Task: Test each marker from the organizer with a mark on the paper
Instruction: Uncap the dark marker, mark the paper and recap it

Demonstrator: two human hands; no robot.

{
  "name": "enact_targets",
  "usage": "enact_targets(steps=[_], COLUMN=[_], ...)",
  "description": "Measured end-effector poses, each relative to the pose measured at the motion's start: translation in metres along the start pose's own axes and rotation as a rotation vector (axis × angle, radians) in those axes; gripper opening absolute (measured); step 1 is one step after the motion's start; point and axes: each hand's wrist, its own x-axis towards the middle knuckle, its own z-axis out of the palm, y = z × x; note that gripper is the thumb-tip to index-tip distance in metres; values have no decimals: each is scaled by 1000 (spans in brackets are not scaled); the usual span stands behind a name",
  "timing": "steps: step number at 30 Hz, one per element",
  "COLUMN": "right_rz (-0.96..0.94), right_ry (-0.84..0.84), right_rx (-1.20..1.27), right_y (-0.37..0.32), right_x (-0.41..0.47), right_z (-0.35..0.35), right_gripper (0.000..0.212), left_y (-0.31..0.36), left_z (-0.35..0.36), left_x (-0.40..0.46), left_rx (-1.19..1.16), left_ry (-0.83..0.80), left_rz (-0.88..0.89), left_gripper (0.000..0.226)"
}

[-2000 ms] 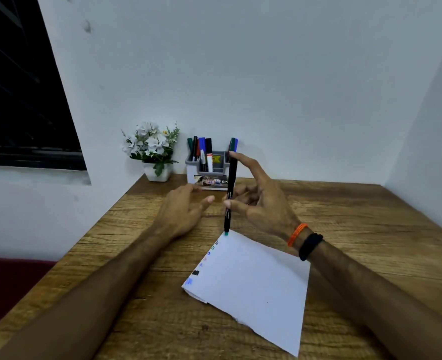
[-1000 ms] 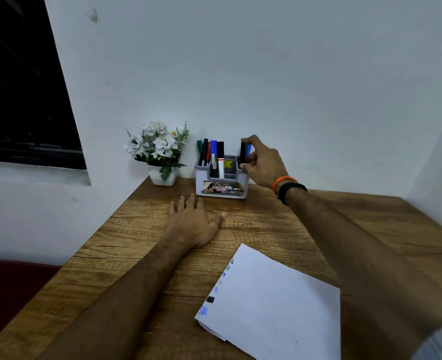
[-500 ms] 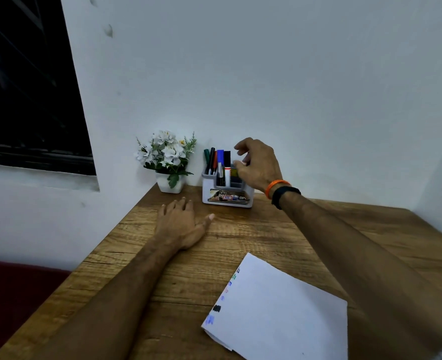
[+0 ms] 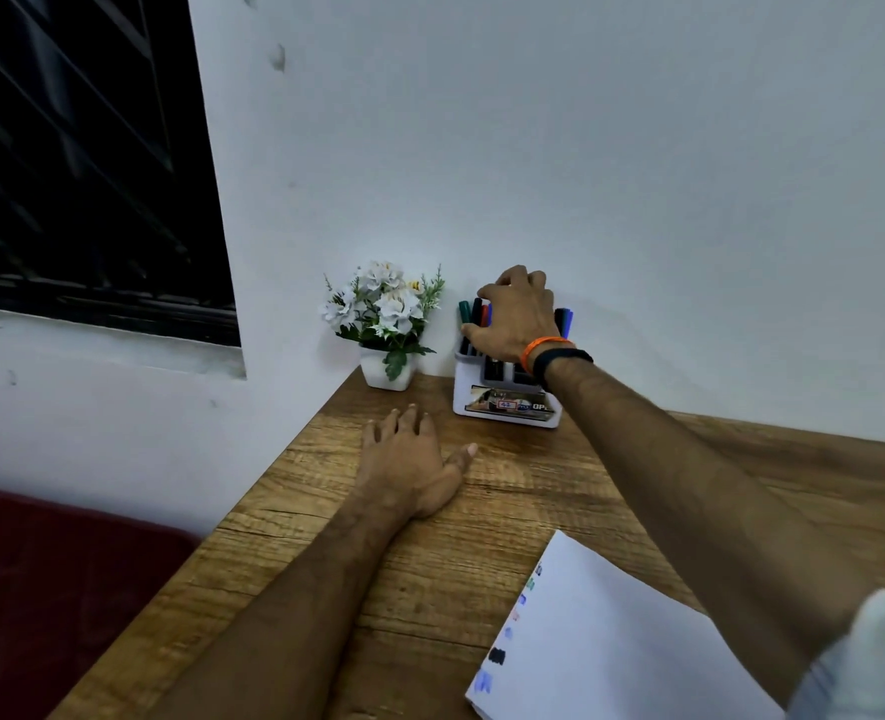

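Reaching across the wooden worktop (image 4: pixel 560 491), the right hand (image 4: pixel 521 317) sits over the left half of the organizer (image 4: pixel 503 402), fingers (image 4: pixel 492 291) curled down among the marker tops; whether they pinch one cannot be told.

Organizer: white and grey, printed label on its front, standing against the wall at the back of the worktop, just right of a white pot of white flowers (image 4: pixel 386 324).

Markers, left group (image 4: pixel 474 317): green, black and red caps show upright beside the right hand's fingertips. Markers, right group (image 4: pixel 564 319): dark and blue caps show past the wrist.

Right wrist: an orange band (image 4: pixel 539 348) and a black band (image 4: pixel 565 358), side by side.

Left hand (image 4: pixel 409 465): palm down, flat on the worktop, fingers loosely spread, holding nothing, near the organizer's front but apart from it.

Paper (image 4: pixel 601 646): white sheet at the near right of the worktop, partly under the right forearm, with a column of small coloured marks (image 4: pixel 508 631) along its left edge, among them green, blue and black.
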Motion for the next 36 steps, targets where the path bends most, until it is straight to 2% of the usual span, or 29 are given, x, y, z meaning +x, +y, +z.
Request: enact_targets(steps=[6, 11, 15, 20, 23, 30, 36], right_rz=[43, 55, 69, 22, -45, 79, 130], right_ry=[-22, -40, -45, 190, 256, 201, 78], right_rx=[50, 38, 77, 402, 494, 665, 559], right_y=[3, 3, 2, 4, 5, -2, -6], right_x=[3, 5, 7, -4, -18, -34, -32], right_z=[4, 2, 4, 4, 4, 9, 23], right_gripper=[52, 65, 53, 27, 24, 48, 40], left_y=[-1, 1, 1, 1, 1, 0, 0], left_z=[0, 0, -1, -1, -1, 1, 1], left_x=[-1, -2, -3, -3, -2, 0, 1], left_rx=[6, -1, -3, 2, 7, 5, -1], left_ry=[-1, 6, 2, 0, -6, 7, 15], left_rz=[2, -1, -2, -3, -7, -5, -8], left_gripper=[85, 84, 84, 84, 84, 84, 85])
